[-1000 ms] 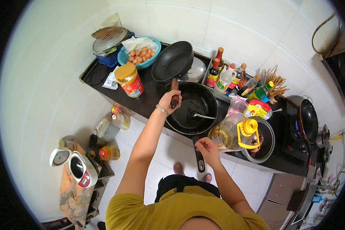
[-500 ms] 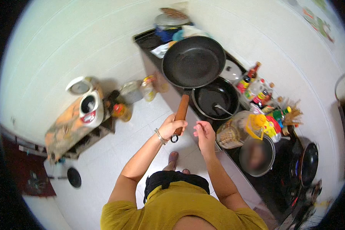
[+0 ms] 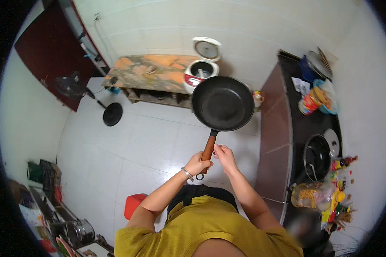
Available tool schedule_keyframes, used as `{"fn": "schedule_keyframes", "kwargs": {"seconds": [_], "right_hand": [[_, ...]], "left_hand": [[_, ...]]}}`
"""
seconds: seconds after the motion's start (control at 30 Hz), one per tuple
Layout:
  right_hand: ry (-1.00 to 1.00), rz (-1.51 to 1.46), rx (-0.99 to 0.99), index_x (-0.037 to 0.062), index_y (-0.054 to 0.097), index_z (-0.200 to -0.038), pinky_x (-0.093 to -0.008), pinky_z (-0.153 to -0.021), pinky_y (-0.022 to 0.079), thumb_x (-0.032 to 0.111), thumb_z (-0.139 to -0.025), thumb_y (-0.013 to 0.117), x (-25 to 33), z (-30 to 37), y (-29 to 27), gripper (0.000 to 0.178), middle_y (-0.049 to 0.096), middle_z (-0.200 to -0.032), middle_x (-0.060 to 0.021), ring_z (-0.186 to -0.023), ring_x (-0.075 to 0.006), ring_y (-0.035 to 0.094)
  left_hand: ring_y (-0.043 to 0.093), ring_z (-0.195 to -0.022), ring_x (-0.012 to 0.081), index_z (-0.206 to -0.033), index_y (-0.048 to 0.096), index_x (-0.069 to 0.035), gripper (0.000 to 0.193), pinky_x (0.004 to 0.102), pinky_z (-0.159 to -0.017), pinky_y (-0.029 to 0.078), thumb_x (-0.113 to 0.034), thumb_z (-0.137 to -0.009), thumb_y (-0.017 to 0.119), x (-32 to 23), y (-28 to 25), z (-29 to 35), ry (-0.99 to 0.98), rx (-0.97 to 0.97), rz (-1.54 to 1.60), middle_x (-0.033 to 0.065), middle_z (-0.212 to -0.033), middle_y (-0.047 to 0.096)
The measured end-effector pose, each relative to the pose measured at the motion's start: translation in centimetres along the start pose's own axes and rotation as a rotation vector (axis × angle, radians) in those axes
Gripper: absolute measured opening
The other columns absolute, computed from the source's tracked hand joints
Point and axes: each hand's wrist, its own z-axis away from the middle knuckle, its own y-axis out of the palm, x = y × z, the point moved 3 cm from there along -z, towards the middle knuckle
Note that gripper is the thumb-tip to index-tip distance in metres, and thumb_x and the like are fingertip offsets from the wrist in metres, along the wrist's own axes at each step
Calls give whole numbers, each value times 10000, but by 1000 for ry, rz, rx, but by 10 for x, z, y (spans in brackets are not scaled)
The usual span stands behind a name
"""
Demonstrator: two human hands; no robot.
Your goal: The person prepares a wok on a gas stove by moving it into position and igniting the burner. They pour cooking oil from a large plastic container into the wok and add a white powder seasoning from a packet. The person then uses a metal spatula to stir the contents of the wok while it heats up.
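A black frying pan point(image 3: 223, 103) with a brown wooden handle is held out in front of me, its cooking side up and nothing in it. My left hand point(image 3: 199, 163) is closed around the lower part of the handle, just above the hanging ring at its end. Beside the handle, higher up, is my right hand point(image 3: 225, 158). Its fingers are loosely bent and their tips reach the handle's right edge; whether they touch it I cannot tell. Just past the pan's far left rim stands a white and red rice cooker point(image 3: 193, 80) with its lid raised.
A low marble-patterned bench point(image 3: 158, 64) runs along the far wall. At right, the dark counter point(image 3: 294, 141) bears a wok point(image 3: 315, 156), a large plastic jar point(image 3: 309, 196) and several bottles. A standing fan point(image 3: 112, 114) is at left. A red object point(image 3: 134, 206) lies by my left arm.
My body has turned left, bringing the pan from over the counter to over the floor, near the bench. My left hand keeps its grip, and my right hand has come closer to the handle.
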Motion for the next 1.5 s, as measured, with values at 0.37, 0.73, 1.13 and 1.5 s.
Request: {"fn": "schedule_keyframes", "kwargs": {"seconds": [0.37, 0.73, 1.13, 1.5], "right_hand": [[330, 296, 463, -35, 558, -1098, -306, -728, 453, 476, -862, 489, -71, -144, 237, 567, 576, -1044, -119, -873, -190, 536], [396, 380, 507, 16, 585, -1049, -293, -694, 441, 489, -845, 492, -72, -315, 328, 523, 578, -1008, -69, -801, -154, 518], [468, 341, 313, 23, 599, -991, -276, -660, 450, 400, -852, 543, -69, -453, 438, 405, 581, -925, -49, -755, -139, 534], [519, 267, 135, 18, 633, -969, -263, -630, 460, 384, -852, 550, -85, -515, 535, 393, 599, -854, -41, -707, -130, 541]], "left_hand": [[517, -473, 143, -915, 456, 27, 291, 273, -425, 439, -101, -705, 610, 56, -254, -21, -21, -414, 113, 70, -621, 529], [499, -462, 151, -812, 461, 8, 233, 288, -436, 447, -128, -712, 622, 37, -451, -118, 24, -636, 348, 70, -602, 516], [530, -491, 168, -835, 481, 26, 259, 305, -451, 453, -133, -692, 628, 17, -708, -248, -15, -738, 229, 90, -630, 548], [524, -489, 150, -874, 478, 7, 264, 286, -446, 450, -110, -699, 638, 50, -849, -328, -8, -656, 255, 72, -634, 541]]}}
